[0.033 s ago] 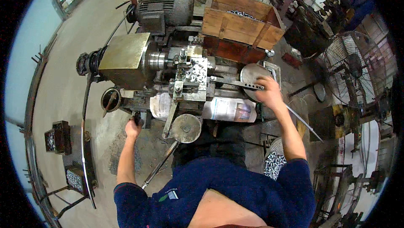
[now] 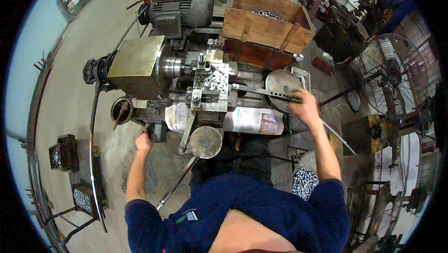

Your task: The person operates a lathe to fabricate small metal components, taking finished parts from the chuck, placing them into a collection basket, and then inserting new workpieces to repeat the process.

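Observation:
In front of me is a lathe-like machine with a metal tool slide (image 2: 211, 82) covered in bright chips, beside a shiny spindle (image 2: 172, 67). My right hand (image 2: 305, 108) is closed around the outer end of a flat perforated metal bar (image 2: 261, 90), over a round metal disc (image 2: 280, 82). Low on the machine's left front, my left hand (image 2: 143, 142) is curled on a small dark handle (image 2: 148, 129), mostly hidden by the fingers. A second round plate (image 2: 206, 142) with a long rod lies nearest my body.
A wooden crate (image 2: 266, 24) holding metal parts stands behind the slide, beside a motor (image 2: 182, 12). To the right are a large fan (image 2: 392, 73) and a basket of small metal pieces (image 2: 305, 178). Two boxes of parts, one a dark box (image 2: 64, 152), sit at left.
My right hand has shifted slightly right and down at the bar's end. My left hand sits a little farther left. The view itself has moved slightly.

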Motion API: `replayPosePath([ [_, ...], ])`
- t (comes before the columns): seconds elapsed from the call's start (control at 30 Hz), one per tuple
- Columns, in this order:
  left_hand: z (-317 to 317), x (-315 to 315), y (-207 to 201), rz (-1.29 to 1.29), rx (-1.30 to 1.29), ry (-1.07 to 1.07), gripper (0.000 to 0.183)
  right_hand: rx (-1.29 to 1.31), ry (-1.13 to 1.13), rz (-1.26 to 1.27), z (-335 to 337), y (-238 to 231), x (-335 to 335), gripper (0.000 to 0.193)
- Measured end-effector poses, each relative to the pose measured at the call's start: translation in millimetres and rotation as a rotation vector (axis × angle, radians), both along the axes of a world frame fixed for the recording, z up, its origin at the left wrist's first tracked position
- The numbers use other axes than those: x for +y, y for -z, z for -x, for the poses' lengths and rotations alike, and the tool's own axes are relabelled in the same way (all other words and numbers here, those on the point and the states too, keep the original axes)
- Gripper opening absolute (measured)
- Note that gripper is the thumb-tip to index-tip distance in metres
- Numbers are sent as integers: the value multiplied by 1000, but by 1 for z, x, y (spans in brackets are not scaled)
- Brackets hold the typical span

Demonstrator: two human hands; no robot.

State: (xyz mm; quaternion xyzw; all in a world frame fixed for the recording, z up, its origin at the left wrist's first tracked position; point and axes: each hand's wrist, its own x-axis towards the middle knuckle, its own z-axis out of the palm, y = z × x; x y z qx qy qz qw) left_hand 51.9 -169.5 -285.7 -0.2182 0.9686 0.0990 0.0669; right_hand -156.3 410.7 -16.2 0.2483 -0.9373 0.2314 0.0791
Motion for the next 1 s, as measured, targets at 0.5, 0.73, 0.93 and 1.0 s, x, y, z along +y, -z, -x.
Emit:
replayPosePath([
  [0.5,-68,15,-89,-483,-122,-32,45,-338,911,-548,-85,127,218,28],
  [0.73,-89,161,-189,-935,-199,181,44,-253,717,-264,-208,163,157,31],
  [0.93,-73,190,-195,-733,-375,194,31,-408,748,-56,-220,142,97,27],
  [1.0,-67,194,-203,-802,-427,142,30,-420,768,-64,-219,135,91,28],
])
